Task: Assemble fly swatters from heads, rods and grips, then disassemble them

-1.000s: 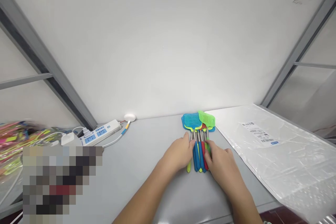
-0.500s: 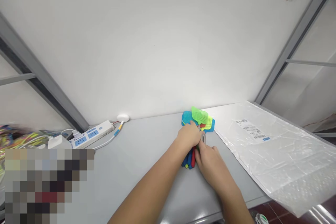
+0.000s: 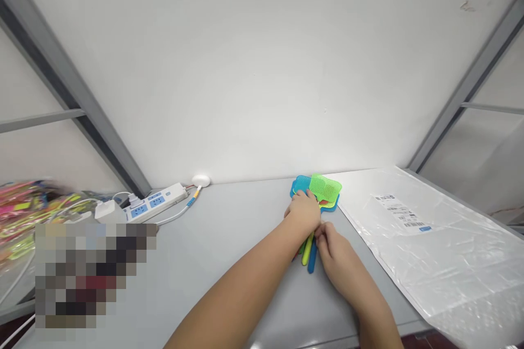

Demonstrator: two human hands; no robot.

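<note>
A bundle of small fly swatters (image 3: pixel 323 192) with green, blue and red mesh heads and coloured handles lies on the grey table (image 3: pixel 229 251) near the wall. My left hand (image 3: pixel 303 211) is wrapped over the bundle where the metal stems meet the heads. Just below it, my right hand (image 3: pixel 333 248) closes on the stems and handles, whose blue and green ends stick out toward me.
A stack of clear plastic bags (image 3: pixel 429 240) with a printed label lies at the right. A white power strip (image 3: pixel 153 204) with plugs and cables sits at the left, beside a heap of packaged colourful swatters (image 3: pixel 24 212). Grey shelf posts rise on both sides.
Both hands gathered the spread handles into a tight bundle. My left hand moved up from the handles onto the stems near the heads, and the heads now overlap more.
</note>
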